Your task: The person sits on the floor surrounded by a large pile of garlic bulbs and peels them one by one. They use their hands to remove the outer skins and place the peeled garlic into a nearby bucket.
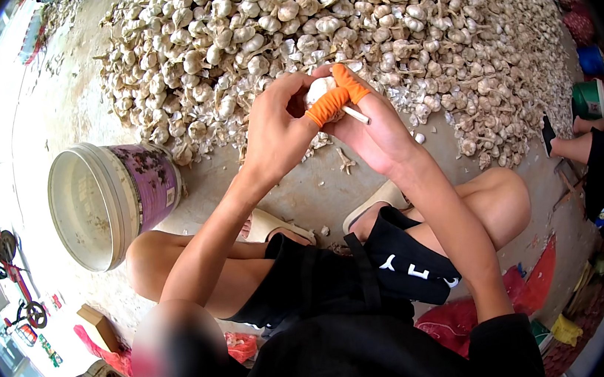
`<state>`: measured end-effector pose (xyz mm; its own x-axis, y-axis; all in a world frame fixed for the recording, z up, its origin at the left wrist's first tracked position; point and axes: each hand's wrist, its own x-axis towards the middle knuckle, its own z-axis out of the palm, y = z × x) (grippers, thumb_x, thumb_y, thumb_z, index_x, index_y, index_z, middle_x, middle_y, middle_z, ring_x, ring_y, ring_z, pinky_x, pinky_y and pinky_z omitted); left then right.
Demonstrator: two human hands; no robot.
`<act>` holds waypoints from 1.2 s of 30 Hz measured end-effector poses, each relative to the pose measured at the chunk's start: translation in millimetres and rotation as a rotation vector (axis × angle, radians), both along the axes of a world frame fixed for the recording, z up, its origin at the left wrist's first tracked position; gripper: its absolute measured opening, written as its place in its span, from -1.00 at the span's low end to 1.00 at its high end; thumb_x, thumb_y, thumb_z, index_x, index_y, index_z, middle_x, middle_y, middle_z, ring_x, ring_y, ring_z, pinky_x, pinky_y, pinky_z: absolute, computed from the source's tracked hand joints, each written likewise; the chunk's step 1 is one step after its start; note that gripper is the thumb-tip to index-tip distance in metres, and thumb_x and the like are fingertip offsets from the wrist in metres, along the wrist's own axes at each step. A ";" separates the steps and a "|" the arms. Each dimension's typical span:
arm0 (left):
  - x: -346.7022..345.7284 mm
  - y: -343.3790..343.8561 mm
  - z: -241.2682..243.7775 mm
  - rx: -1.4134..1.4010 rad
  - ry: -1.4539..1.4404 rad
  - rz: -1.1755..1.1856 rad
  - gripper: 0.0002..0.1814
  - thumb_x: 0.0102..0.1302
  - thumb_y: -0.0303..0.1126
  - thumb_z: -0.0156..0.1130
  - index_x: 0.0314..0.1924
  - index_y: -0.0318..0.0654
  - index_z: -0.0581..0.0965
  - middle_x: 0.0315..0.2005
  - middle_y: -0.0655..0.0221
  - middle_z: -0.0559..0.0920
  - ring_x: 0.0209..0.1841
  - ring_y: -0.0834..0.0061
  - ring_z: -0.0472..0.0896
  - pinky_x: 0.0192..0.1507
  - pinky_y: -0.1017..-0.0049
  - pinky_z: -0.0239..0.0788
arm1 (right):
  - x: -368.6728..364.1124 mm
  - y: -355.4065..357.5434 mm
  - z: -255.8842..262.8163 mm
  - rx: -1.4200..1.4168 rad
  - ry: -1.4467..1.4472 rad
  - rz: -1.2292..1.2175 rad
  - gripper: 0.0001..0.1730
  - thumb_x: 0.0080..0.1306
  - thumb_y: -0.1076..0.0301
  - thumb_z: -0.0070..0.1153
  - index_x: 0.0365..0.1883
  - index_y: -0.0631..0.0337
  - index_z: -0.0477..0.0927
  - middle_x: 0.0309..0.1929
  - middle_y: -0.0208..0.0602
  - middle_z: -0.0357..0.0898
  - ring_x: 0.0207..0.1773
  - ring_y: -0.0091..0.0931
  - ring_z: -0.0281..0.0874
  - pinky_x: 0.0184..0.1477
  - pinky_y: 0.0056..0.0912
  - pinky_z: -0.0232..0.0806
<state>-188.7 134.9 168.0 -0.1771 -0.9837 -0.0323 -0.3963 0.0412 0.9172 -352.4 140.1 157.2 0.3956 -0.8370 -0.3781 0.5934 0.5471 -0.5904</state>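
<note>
In front of me, both hands meet at a whitish garlic bulb (318, 89), held above the near edge of a large heap of garlic bulbs (394, 16). My left hand (281, 121) grips the bulb from the left, its thumb in an orange finger cot (328, 107). From the right, my right hand (365, 131) closes around it, with a second orange finger cot (350, 82) on the thumb. A thin pale stick-like piece (356, 115), perhaps the stalk, juts out below the thumbs. The fingers hide part of the bulb.
A plastic bucket (153, 183) lies tipped on its side by my left knee. Loose skins (345, 161) litter the concrete floor. Another person's leg (574, 146) and a green bucket (591, 99) are at far right. Red mesh sacks (446, 325) lie behind me.
</note>
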 end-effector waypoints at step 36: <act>11.6 -8.7 8.8 -0.219 -0.306 -0.112 -0.44 0.30 0.00 0.46 0.08 -0.33 0.65 -0.38 0.33 0.60 -0.40 0.53 0.53 -0.37 0.46 0.36 | -1.9 -0.7 9.5 0.080 0.118 -0.072 -0.64 0.64 0.20 -0.11 0.24 0.14 0.55 0.10 -0.36 0.57 0.21 -0.47 0.51 0.33 -0.15 0.43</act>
<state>-177.2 126.2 176.9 -0.2984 -0.9483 0.1081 -0.6322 0.2812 0.7220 -354.3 139.5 166.7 0.2844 -0.8271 -0.4849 0.5620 0.5536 -0.6146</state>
